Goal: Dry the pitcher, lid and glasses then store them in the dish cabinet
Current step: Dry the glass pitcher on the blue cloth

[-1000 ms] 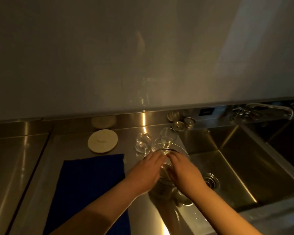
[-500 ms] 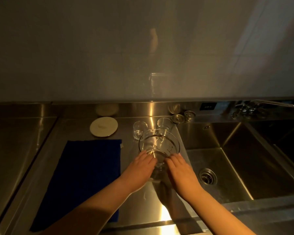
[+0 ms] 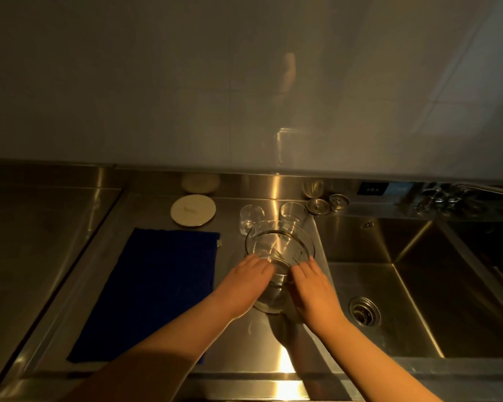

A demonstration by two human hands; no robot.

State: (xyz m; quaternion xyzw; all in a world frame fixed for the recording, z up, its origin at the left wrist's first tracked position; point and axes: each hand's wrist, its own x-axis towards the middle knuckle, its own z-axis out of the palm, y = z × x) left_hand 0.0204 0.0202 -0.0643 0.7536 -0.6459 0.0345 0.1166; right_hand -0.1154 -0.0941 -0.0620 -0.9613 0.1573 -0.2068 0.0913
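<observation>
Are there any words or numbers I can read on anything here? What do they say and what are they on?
No text here can be read.
Pitcher: dark measuring marks run down its inside wall, too small and blurred to read.
Small dark panel on the back wall by the sink: faint light marks, too blurred to read.
Round lid: a faint mark in the middle, not readable.
Blue cloth: a small tag at its edge, nothing legible.

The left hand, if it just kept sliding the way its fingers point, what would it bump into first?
The left hand already holds the glass pitcher, so that blocks it at once. Past the pitcher, the line runs up toward the two glasses, probably the right glass, though depth is hard to judge.
</observation>
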